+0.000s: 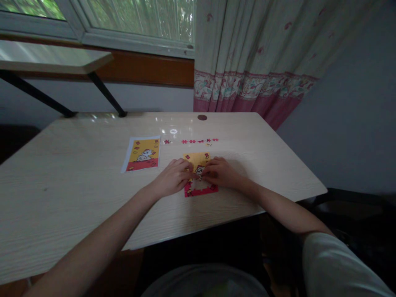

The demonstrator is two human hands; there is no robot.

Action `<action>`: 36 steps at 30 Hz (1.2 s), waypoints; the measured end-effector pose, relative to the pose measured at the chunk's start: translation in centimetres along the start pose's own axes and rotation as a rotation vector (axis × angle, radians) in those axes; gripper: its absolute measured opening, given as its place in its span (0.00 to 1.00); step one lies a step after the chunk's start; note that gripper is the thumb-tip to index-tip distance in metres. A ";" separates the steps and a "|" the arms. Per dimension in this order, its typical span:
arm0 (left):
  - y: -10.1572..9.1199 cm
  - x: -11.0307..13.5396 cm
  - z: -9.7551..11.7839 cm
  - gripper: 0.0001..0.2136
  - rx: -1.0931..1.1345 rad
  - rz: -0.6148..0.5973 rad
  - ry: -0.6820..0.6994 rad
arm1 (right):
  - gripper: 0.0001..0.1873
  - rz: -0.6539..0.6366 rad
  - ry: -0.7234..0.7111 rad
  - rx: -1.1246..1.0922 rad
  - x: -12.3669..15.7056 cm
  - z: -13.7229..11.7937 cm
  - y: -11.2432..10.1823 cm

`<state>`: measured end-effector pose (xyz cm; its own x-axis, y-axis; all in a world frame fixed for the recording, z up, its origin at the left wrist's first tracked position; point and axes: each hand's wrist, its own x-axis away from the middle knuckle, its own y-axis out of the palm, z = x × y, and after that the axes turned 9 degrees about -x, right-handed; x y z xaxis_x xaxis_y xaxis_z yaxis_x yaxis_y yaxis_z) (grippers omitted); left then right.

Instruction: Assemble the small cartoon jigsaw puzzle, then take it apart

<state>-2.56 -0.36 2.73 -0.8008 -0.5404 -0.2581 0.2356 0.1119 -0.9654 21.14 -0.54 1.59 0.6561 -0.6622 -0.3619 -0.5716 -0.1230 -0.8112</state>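
Head view: partly assembled jigsaw [199,169] flat on pale wood-grain table [77,177], near the close edge, between both hands. Yellow at top, red along bottom, white cartoon animal in the middle; bare gap in lower middle, above the red strip. Left hand [176,174] over jigsaw's left side, fingers curled, tips pointing inward. Right hand [222,172] over the right side, fingers bent, tips close to the animal. Fingertips of both hands very near each other around the center; can't tell whether pinched on a piece or just pressing. Row of red loose pieces [192,141] beyond jigsaw, one reddish piece [167,142] off to the left of the row, one pale yellowish piece [208,144] just on the near side. Printed sheet [145,154] left of jigsaw, slightly tilted, with white animal on yellow over red. Dark round disc [202,117] near far table edge, in front of curtain [247,62].
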 end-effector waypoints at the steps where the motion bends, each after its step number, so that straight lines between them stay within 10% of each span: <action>1: 0.0 0.0 0.0 0.16 0.006 -0.004 0.002 | 0.06 -0.002 -0.001 0.003 0.0 0.1 0.0; 17: -0.2 -0.2 0.3 0.15 -0.001 -0.022 -0.002 | 0.08 -0.078 -0.015 -0.018 0.0 -0.5 -0.4; 30: 0.5 0.2 -0.7 0.16 0.019 0.073 -0.130 | 0.17 0.013 0.249 0.023 -3.0 8.1 -2.9; 36: 1.1 0.1 -1.4 0.15 -0.032 0.066 -0.176 | 0.12 0.051 0.250 0.052 -2.6 8.2 -3.0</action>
<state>-3.15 0.83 1.59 -0.6748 -0.6684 -0.3128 0.2646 0.1765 -0.9481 25.19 7.63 1.20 0.4812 -0.8296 -0.2833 -0.5702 -0.0508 -0.8199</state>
